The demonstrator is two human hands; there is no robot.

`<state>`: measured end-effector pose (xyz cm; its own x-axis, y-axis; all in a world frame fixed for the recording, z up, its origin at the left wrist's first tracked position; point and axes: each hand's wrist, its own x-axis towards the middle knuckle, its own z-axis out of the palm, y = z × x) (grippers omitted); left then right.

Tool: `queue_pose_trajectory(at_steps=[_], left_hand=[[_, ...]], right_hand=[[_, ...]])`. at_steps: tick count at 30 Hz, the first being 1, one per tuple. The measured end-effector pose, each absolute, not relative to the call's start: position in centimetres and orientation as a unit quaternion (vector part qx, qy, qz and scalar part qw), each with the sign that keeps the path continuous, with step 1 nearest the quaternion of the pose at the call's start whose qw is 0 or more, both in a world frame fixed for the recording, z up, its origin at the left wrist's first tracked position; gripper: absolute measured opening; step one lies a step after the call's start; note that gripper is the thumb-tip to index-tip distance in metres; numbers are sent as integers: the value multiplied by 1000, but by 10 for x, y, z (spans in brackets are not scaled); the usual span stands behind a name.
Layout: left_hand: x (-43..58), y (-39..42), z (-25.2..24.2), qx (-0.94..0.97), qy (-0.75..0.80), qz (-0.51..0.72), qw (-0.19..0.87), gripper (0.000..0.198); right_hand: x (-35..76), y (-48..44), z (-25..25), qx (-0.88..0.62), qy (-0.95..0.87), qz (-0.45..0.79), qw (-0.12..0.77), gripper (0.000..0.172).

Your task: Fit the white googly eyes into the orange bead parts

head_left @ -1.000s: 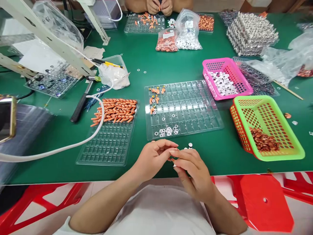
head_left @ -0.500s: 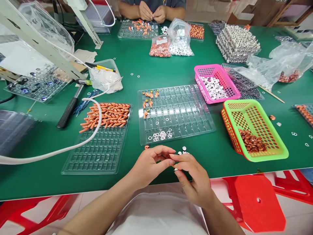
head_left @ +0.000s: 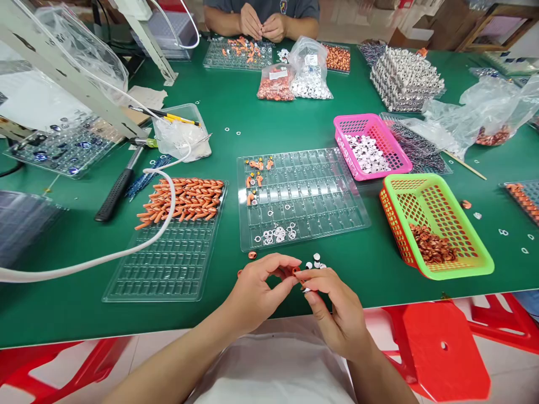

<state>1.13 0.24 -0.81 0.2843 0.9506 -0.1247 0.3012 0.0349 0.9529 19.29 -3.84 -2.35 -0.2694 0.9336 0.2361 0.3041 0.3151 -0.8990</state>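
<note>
Fingers of the left hand curl in a pinch on a small orange plastic piece, and right opposite, the right hand closes thumb and fingertips on a tiny white piece — whether the two parts are joined, the fingers hide from us. Both hands meet close to the body, just over the near edge of the green surface, which likely steadies one against the other and suits parts this small. Just beyond the right hand sit a few loose white round pieces with dark spots, probably put there for a quick pick-up. Past them lies the wide clear plastic tray with compartments, orange bits grouped at its far left, while thin white rings lie loose along its near edge, perhaps gathered there so they don't stray. Off to the right, the pink mesh basket has white round pieces and the lime-green mesh basket glossy copper-brown ones — seemingly sorted by kind. Out left, bent orange sticks lie in tight rows on a second clear tray, an arrangement that probably makes them easy to lift.
</note>
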Motion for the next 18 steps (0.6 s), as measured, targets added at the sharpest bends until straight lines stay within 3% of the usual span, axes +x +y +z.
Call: queue_pose_trajectory(at_steps=[9, 18], left_hand=[[10, 1, -7, 639, 508, 312, 486, 14], [13, -3, -6, 725, 463, 317, 399, 8]], right_hand=[[198, -32, -21, -515, -582, 486, 400, 10], [189, -23, -22, -518, -533, 534, 403, 13]])
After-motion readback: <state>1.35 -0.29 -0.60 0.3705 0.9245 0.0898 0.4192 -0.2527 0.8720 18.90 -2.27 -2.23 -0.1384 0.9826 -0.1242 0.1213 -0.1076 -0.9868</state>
